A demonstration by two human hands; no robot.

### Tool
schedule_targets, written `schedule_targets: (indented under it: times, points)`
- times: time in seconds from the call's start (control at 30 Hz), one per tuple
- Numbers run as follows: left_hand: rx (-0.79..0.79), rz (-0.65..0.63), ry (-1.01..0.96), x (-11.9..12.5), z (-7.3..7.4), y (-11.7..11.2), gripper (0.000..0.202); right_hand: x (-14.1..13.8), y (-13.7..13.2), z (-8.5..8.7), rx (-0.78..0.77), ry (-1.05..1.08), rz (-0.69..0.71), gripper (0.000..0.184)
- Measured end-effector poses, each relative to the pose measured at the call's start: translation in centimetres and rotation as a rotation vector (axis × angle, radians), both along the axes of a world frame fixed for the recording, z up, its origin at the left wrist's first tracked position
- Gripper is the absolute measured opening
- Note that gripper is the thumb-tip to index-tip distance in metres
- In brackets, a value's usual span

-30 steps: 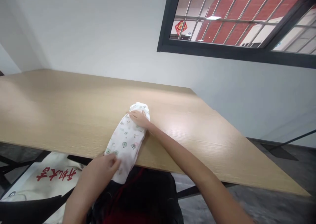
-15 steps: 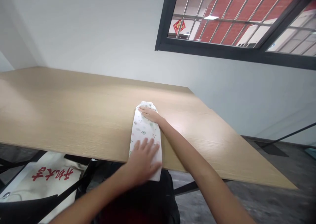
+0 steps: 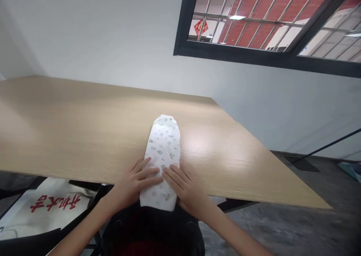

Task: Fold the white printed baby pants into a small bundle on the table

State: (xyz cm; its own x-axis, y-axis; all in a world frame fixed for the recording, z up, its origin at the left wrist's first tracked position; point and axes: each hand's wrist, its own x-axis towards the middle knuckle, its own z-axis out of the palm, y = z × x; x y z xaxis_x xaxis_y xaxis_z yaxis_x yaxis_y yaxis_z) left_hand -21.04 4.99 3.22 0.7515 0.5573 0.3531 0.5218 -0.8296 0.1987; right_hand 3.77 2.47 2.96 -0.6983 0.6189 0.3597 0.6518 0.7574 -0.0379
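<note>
Left hand (image 3: 131,184): open, flat on cloth, no grip
Right hand (image 3: 183,186): open, flat on cloth, no grip
Cloth (image 3: 163,143): folded, white print, on bench (image 3: 70,124) near edge, 12 o'clock of hands
Bag (image 3: 53,205): below bench, 8 o'clock

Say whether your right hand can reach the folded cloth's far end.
Probably yes: the right hand rests on the folded white printed cloth, and nothing covers its far end.

Beyond the far edge of my pale wood tabletop (image 3: 84,113), a white wall (image 3: 98,34) rises to a black-framed window (image 3: 239,58) with steel bars (image 3: 254,21) and a red wall (image 3: 245,34) behind, and mottled grey floor (image 3: 282,226) shows past the right corner
</note>
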Motion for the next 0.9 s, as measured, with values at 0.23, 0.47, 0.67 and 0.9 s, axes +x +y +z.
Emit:
schedule_targets:
  times: [0.23,0.47,0.67,0.9]
  points:
    - [-0.374,-0.057,-0.175,0.3,5.4,-5.5,0.010,-1.8,-4.7,3.1,-0.371,0.459,0.109,0.009]
    - [-0.511,0.287,-0.119,2.2,9.8,-0.1,0.017,-1.7,0.0,6.7,-0.719,0.640,-0.263,0.017]
    - [-0.192,0.490,-0.015,5.0,7.2,10.1,0.030,-1.4,11.3,6.0,-0.431,0.579,-0.419,0.029]
    - [-0.141,-0.156,0.109,5.3,3.9,5.8,0.042,-2.2,1.6,1.1,0.032,0.294,0.055,0.015]
